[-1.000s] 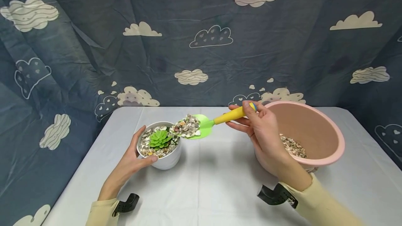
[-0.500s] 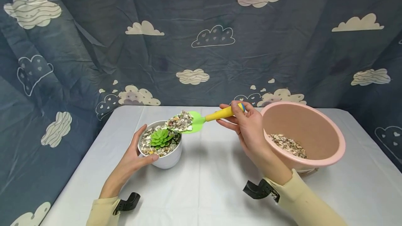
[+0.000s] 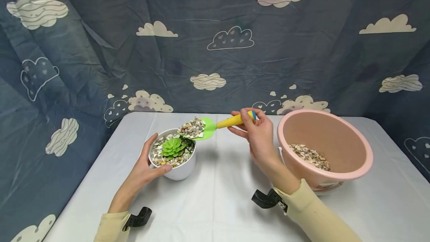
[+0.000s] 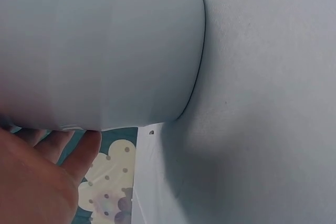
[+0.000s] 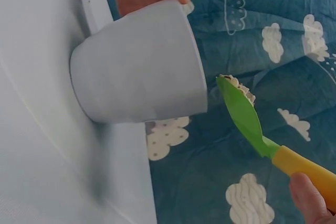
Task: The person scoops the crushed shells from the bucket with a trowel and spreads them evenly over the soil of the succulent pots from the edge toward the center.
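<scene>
A white flower pot [image 3: 183, 170] stands on the table with a green succulent [image 3: 173, 148] set among small pebbles [image 3: 160, 157]. My left hand [image 3: 145, 169] grips the pot from the left, thumb on the near rim and fingers on the far side. In the left wrist view the fingers [image 4: 84, 153] touch the pot wall. My right hand [image 3: 260, 133] holds a small trowel by its yellow handle [image 3: 231, 121]. Its green blade [image 3: 209, 129] carries a heap of pebbles [image 3: 192, 127] over the pot's right rim. The right wrist view shows the blade [image 5: 244, 116] just above the rim, apart from it.
A pink bucket [image 3: 364, 160] stands on the right of the white table [image 3: 208, 204], with more pebbles [image 3: 310, 157] lying at its bottom. Behind the table hangs a dark blue cloth [image 3: 174, 59] with a cloud print.
My right hand has moved left with the loaded trowel, bringing the blade from beside the pot to over its rim. My left hand keeps its hold on the pot.
</scene>
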`<state>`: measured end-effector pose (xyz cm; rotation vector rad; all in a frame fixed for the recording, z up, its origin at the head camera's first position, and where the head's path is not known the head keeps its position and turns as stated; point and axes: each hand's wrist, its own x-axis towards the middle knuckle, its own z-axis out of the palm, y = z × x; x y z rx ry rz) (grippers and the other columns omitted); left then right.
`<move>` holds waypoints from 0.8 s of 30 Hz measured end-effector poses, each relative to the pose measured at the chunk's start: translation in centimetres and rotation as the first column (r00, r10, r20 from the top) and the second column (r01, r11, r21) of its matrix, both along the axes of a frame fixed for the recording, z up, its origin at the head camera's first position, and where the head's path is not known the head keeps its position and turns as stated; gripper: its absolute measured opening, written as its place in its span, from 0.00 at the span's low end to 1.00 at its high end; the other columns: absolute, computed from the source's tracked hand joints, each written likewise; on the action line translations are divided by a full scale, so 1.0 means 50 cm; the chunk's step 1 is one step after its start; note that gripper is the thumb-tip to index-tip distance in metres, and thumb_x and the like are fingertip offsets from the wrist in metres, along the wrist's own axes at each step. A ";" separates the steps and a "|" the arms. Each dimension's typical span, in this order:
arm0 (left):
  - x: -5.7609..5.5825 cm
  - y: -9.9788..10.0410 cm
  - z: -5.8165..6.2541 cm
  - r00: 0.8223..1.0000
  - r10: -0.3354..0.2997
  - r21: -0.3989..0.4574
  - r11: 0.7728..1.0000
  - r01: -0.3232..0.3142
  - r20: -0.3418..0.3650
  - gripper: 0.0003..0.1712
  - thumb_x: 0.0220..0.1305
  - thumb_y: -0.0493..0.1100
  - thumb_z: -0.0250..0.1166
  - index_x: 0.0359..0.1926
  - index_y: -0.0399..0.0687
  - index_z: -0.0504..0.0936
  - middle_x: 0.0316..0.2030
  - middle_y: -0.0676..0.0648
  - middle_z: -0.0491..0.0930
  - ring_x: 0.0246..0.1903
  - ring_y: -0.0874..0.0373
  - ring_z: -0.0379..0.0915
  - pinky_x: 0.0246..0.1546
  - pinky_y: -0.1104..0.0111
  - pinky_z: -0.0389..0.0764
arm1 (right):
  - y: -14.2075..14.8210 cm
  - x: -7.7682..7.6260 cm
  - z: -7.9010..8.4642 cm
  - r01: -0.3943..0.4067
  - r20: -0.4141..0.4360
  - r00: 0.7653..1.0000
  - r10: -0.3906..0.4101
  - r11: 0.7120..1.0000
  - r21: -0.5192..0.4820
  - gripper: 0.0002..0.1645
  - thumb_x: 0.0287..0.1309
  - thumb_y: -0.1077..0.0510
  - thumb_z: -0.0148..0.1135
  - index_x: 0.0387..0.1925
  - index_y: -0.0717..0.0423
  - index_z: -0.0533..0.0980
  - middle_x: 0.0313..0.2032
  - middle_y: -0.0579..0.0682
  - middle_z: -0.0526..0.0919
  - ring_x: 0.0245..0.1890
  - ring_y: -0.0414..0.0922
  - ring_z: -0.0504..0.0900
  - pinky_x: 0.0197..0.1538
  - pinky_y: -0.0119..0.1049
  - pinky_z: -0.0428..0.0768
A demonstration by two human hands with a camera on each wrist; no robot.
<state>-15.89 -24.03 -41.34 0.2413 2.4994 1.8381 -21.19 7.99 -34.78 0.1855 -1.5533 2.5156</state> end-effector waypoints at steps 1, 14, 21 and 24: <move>0.001 0.001 0.000 1.000 0.005 -0.004 1.000 -0.005 0.002 0.61 0.52 0.42 0.74 0.78 0.59 0.44 0.76 0.41 0.41 0.73 0.39 0.39 0.66 0.37 0.46 | -0.002 -0.002 -0.003 0.004 -0.006 1.000 -0.004 1.000 0.000 0.14 0.67 0.59 0.61 0.46 0.65 0.69 0.43 0.62 0.84 0.41 0.55 0.86 0.41 0.50 0.82; 0.009 0.005 0.011 0.999 0.023 -0.028 0.999 -0.022 0.043 0.62 0.52 0.44 0.75 0.78 0.64 0.42 0.76 0.40 0.40 0.73 0.39 0.38 0.66 0.38 0.46 | -0.028 -0.009 -0.021 0.041 -0.094 0.995 -0.031 0.994 0.104 0.20 0.64 0.56 0.64 0.48 0.65 0.68 0.45 0.64 0.83 0.47 0.55 0.84 0.41 0.48 0.83; 0.007 -0.005 0.003 0.999 -0.044 0.017 0.999 0.043 0.012 0.62 0.53 0.41 0.74 0.78 0.63 0.42 0.76 0.44 0.35 0.73 0.38 0.34 0.65 0.35 0.42 | -0.032 -0.013 -0.023 0.038 -0.150 0.989 -0.016 0.989 0.145 0.22 0.64 0.57 0.64 0.50 0.68 0.67 0.46 0.64 0.83 0.48 0.54 0.84 0.42 0.47 0.83; 0.006 -0.007 0.001 0.997 -0.076 0.046 0.996 0.076 -0.002 0.61 0.54 0.40 0.73 0.78 0.64 0.42 0.76 0.45 0.34 0.73 0.38 0.33 0.65 0.34 0.41 | -0.034 -0.014 -0.022 0.041 -0.172 0.985 -0.013 0.986 0.161 0.21 0.65 0.57 0.64 0.49 0.66 0.67 0.46 0.64 0.83 0.48 0.54 0.84 0.42 0.46 0.83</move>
